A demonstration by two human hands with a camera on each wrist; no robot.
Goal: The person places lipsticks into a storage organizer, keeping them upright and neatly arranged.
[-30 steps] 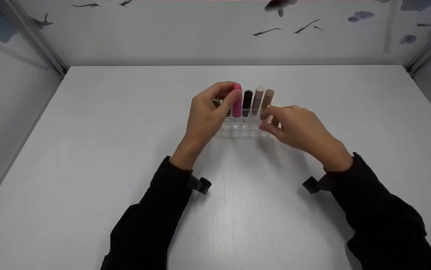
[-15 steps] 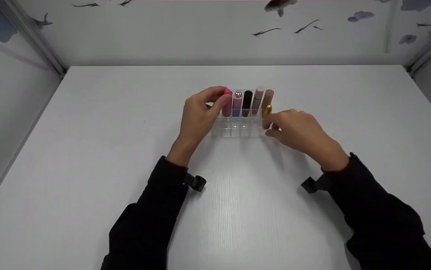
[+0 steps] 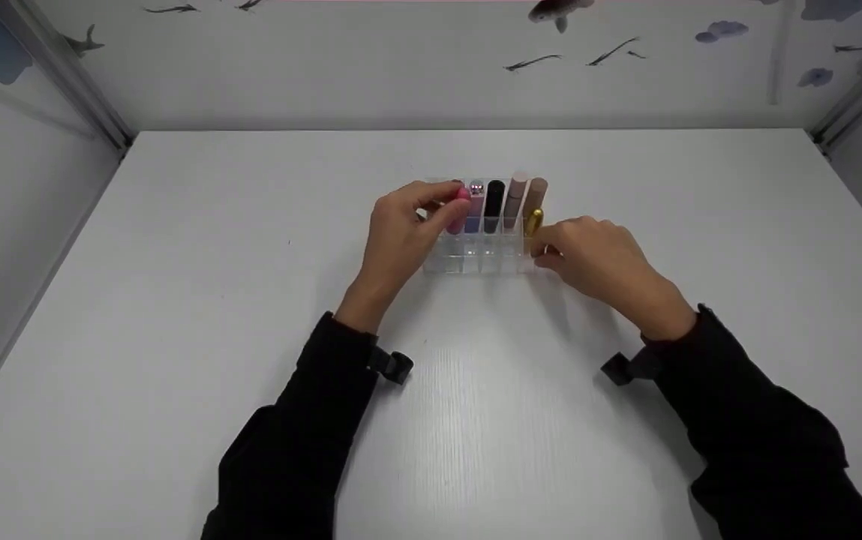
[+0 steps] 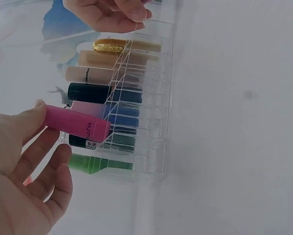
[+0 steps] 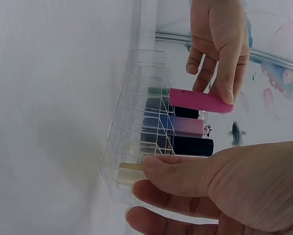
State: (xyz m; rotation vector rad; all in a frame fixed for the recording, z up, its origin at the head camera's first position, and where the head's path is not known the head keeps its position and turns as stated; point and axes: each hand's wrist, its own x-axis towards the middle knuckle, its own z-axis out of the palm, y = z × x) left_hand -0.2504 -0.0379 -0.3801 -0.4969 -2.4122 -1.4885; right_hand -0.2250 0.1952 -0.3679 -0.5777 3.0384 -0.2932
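Observation:
My left hand (image 3: pixel 400 229) pinches a bright pink lipstick tube (image 4: pixel 78 122) between thumb and fingers. The tube's lower end overlaps the left part of a clear lipstick organizer (image 3: pixel 479 264) with rows of slots. At the organizer's right end my right hand (image 3: pixel 588 251) grips the clear side with thumb and fingertips. Close to those fingers, a gold tube (image 3: pixel 534 220) stands in a front slot. Behind it are a tan tube (image 3: pixel 536 193), a pale pink-capped tube (image 3: pixel 516 196), a black tube (image 3: pixel 494 204) and a pink-and-blue lipstick (image 5: pixel 188 126).
A green tube (image 4: pixel 100 164) and a dark tube (image 4: pixel 80 141) sit in slots at the organizer's left end. The organizer stands on a white table (image 3: pixel 521 420), with a patterned panel (image 3: pixel 400 67) behind the table's far edge.
My left hand has carried the pink tube left, off the pink-and-blue lipstick, and tilted it slightly. My right hand has moved slightly right and down from the gold tube to the organizer's end.

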